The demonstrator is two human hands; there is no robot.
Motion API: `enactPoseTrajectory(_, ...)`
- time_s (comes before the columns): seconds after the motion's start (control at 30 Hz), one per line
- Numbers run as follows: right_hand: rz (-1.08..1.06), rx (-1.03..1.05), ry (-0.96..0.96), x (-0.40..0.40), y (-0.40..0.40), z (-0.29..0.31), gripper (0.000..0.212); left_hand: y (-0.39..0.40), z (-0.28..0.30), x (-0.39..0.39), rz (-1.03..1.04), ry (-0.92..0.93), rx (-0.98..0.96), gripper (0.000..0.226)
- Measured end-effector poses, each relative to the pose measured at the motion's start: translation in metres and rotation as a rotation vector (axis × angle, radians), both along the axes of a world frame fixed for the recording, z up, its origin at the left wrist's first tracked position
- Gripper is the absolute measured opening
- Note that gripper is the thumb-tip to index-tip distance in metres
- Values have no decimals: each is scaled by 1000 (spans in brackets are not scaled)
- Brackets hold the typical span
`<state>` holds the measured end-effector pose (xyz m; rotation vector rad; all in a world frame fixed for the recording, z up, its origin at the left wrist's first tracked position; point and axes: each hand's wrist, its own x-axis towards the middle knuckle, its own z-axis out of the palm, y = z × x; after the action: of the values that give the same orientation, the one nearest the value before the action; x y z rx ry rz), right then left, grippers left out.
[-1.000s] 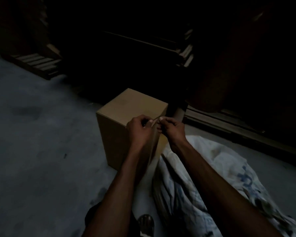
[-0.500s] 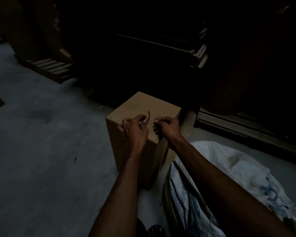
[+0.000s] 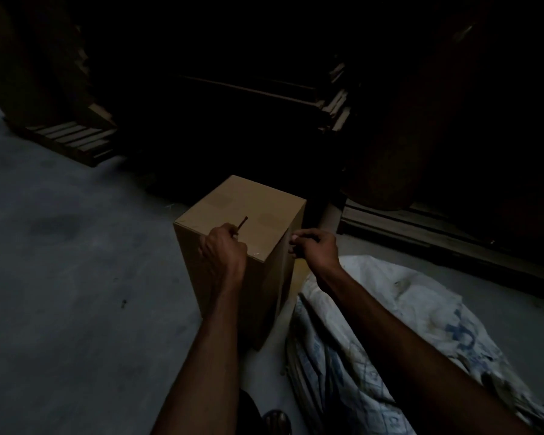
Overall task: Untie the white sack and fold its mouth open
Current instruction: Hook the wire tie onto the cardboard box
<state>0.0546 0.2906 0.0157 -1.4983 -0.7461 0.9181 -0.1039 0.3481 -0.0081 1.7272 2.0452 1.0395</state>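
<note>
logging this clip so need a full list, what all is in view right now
cardboard box: one, brown, upright on the floor, centre
white sack: one, white with blue print, crumpled on the floor right of the box
string: one short dark piece, sticking up from the left hand
wooden pallets: at least two, dark brown, far left and right background
floor: grey concrete
background stacks: too dark to tell
sandal: one, dark, bottom edge
left hand: fingers pinch the string over the box top
right hand: fingers curled, beside the box's right edge; what they hold cannot be told
</note>
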Motion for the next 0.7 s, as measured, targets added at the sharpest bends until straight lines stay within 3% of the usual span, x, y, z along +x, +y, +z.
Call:
enactPoseTrajectory(0.23,57,-2,-34,-15,15,-10,14,7,0,3,38,-179,-47,36)
enactPoseTrajectory(0.37,64,52,-234,-28,27,-20,12,6,-3,3,50,-213,-47,20)
enactPoseTrajectory(0.5,156,107,-398,-43,35,-27,4,10,5,0,90,-234,27,29)
enactPoseTrajectory(0.63,319,133,-826,-49,39,-17,40,21,19,-8,129,-438,208,20)
enactPoseTrajectory(0.7,389,104,-975,-45,41,-6,46,25,19,-8,152,-556,235,17)
